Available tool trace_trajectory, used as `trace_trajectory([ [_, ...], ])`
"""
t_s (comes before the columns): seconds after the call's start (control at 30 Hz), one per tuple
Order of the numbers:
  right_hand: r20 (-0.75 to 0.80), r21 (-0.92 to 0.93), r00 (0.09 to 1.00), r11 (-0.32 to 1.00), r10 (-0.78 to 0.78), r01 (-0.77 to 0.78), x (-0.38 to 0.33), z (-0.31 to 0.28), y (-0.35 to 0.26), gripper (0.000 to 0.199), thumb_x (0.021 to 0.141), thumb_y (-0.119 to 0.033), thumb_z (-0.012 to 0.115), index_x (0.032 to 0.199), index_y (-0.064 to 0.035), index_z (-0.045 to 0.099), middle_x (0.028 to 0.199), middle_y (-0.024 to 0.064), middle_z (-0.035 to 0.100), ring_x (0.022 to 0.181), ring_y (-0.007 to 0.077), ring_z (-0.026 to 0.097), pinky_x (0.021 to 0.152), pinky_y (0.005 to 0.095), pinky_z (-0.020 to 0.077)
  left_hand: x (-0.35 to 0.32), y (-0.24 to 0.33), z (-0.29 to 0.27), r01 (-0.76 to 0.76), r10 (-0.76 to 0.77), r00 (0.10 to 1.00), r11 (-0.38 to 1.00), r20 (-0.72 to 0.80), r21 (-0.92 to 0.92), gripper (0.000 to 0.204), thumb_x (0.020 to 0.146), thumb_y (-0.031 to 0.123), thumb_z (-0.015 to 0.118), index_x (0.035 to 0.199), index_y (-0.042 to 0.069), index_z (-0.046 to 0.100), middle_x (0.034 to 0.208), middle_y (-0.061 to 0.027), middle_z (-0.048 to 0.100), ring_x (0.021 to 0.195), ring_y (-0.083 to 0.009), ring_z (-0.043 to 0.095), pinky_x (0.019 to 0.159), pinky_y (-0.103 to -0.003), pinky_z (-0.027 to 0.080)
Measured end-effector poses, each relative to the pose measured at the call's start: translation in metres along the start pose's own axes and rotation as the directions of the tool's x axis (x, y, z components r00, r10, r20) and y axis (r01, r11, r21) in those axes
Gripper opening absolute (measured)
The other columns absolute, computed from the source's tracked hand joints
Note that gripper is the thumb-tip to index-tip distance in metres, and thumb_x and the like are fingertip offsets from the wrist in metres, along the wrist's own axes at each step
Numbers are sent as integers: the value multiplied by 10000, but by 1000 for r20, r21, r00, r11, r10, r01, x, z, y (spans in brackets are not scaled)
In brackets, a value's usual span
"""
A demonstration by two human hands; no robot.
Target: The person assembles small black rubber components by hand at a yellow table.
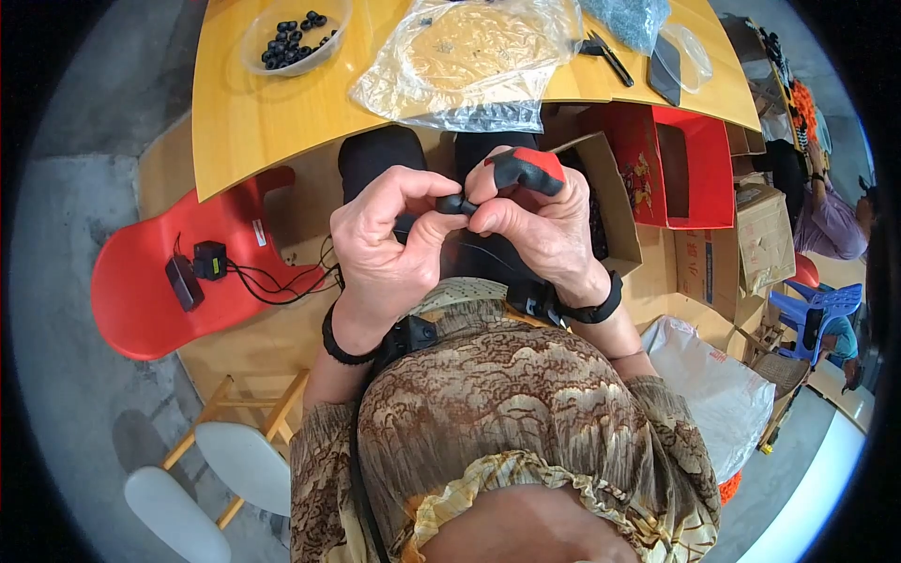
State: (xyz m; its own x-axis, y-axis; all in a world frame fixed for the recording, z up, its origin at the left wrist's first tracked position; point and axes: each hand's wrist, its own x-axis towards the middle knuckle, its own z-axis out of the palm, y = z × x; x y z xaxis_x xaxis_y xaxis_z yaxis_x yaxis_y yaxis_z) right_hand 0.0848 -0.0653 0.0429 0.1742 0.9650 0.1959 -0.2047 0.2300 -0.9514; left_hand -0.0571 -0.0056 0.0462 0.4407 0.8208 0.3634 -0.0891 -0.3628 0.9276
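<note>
Above my lap, my left hand pinches a small round black part between thumb and forefinger. The fingertips of my right hand meet it from the other side, thumb and forefinger closed at the part's right end. A red and black cover is wrapped on a finger of the right hand. Small black parts of similar size lie in a clear plastic bowl on the table. The fingers hide much of the held part.
The yellow wooden table carries a clear plastic bag, a black pen-like tool and a blue-grey bag. A red chair with cabled devices stands left. Right are a red box, cartons and people farther off.
</note>
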Motion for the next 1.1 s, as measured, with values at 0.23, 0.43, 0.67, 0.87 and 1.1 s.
trace_trajectory([
  [0.23, 55, -207, 996, 975, -66, 76, 2, -1, -6, 194, 680, -69, 732, 784, -2, 582, 755, 45, 552, 671, 101, 500, 588, 218, 411, 3, 1, -3, -17, 17, 999, 1000, 31, 14, 143, 698, -35, 682, 779, 2, 570, 650, -44, 571, 553, -95, 564, 509, -212, 445],
  [0.43, 125, -292, 987, 946, -105, 138, 6, -8, -10, 190, 669, -63, 738, 755, -1, 581, 726, 48, 559, 647, 102, 504, 575, 217, 411, 3, 1, -1, -42, 39, 998, 997, 59, 59, 143, 692, -28, 683, 762, 11, 564, 637, -45, 564, 538, -105, 561, 495, -216, 434],
  [0.67, 73, -127, 996, 991, 50, -41, 7, -8, -7, 133, 705, -35, 707, 742, -23, 581, 701, 7, 557, 612, 69, 500, 531, 203, 405, 3, -4, 3, -40, 36, 998, 995, 46, 95, 137, 695, -40, 674, 750, 7, 557, 636, -39, 564, 541, -91, 554, 497, -210, 432],
  [0.87, 44, -57, 999, 998, -13, 15, 5, -3, 0, 96, 741, 9, 670, 750, -24, 581, 718, 7, 569, 618, 62, 516, 536, 199, 425, -3, -10, 7, 90, -86, 996, 987, 34, -135, 138, 727, -29, 672, 779, -21, 544, 675, -30, 562, 592, -65, 534, 536, -191, 436],
  [1.1, -72, -67, 995, 996, -68, 64, 2, 1, 1, 207, 678, -88, 741, 722, -4, 557, 709, 74, 556, 641, 122, 498, 568, 228, 394, 5, -9, 8, -66, 66, 998, 998, 16, 18, 148, 688, -51, 679, 754, 1, 556, 657, -57, 579, 576, -106, 571, 535, -212, 451],
])
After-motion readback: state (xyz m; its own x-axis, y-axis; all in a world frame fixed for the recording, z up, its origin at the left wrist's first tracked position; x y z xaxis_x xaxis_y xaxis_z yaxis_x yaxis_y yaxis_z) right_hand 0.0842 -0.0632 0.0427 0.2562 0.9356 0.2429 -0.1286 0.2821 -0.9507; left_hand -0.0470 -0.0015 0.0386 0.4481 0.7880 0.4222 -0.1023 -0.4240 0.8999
